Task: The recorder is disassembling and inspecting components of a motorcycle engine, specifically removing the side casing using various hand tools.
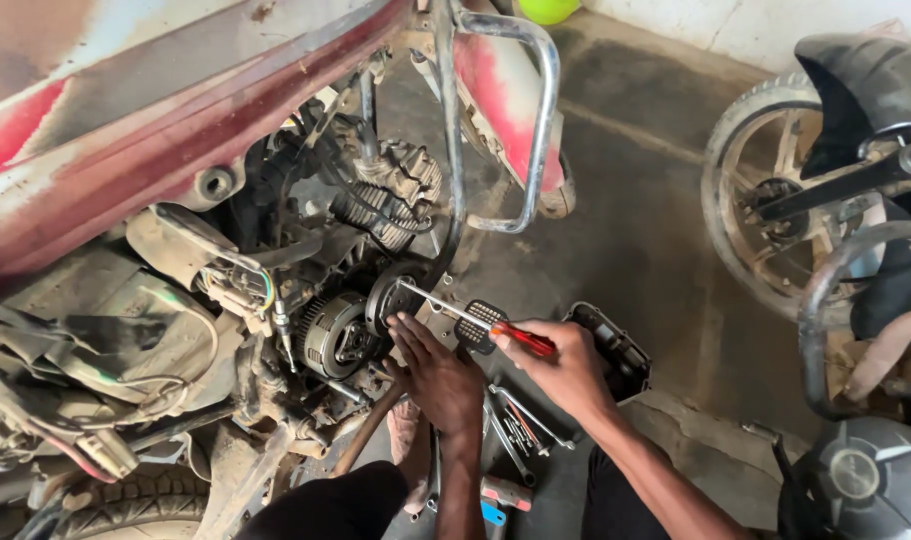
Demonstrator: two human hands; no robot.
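We note a screwdriver with a red-and-black handle, its shaft reaching to the dark round gear on the motorcycle engine's open side, just beside the ribbed clutch basket. Our right hand has its grip clamped on the handle. Our left hand rests fingers spread, grip apart, against the engine below the gear. Wrenches lie on the floor beneath; another motorcycle's wheel stands well apart.

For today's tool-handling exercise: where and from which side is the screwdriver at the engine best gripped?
Grip the screwdriver by its red handle, from the near right side, as the right hand does. The thin metal shaft points up-left at the engine, so only the thick handle end is free.
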